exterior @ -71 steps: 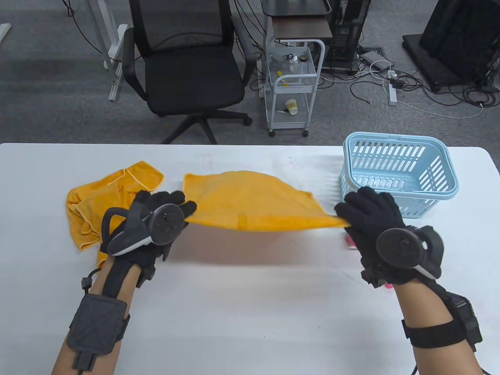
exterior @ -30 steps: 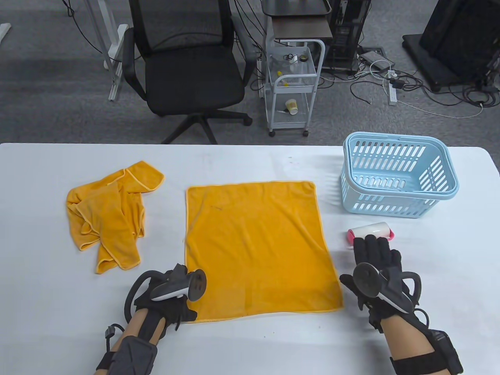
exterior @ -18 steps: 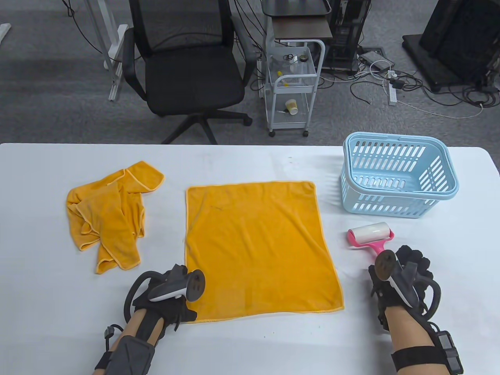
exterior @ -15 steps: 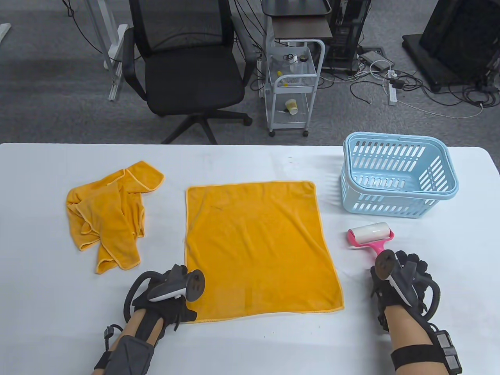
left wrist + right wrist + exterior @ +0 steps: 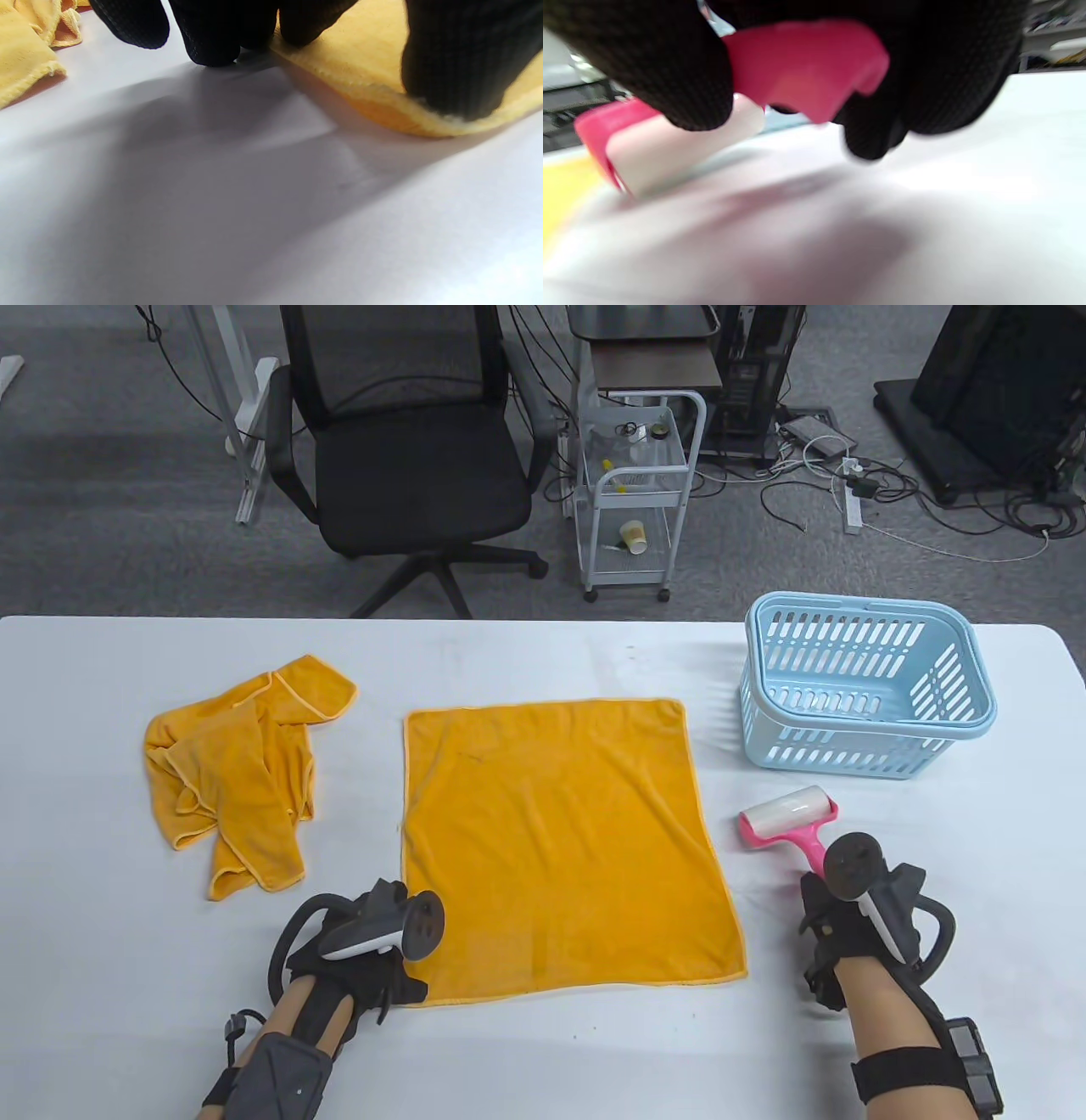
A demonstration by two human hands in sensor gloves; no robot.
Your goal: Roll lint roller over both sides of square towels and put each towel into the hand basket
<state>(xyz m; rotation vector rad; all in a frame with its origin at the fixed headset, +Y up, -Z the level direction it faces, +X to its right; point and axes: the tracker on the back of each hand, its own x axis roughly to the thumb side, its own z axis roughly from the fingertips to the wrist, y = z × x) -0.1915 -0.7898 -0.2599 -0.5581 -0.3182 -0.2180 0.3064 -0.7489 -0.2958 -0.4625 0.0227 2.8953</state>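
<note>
An orange square towel (image 5: 560, 848) lies spread flat in the middle of the white table (image 5: 543, 1052). My left hand (image 5: 392, 976) presses its near left corner down, thumb (image 5: 458, 72) on the hem and fingertips (image 5: 212, 38) at the edge. My right hand (image 5: 836, 916) grips the pink handle (image 5: 806, 67) of the lint roller (image 5: 787, 817), whose white roll (image 5: 683, 144) sits just right of the towel. The light blue hand basket (image 5: 865, 687) stands empty at the far right.
More orange towel cloth (image 5: 229, 780) lies crumpled at the left of the table. Beyond the far edge are a black office chair (image 5: 407, 458), a small white cart (image 5: 636, 492) and cables on the floor.
The towel, earlier held stretched in the air by both hands, now lies flat. My right hand went to the lint roller, closed round its handle and shifted it slightly left.
</note>
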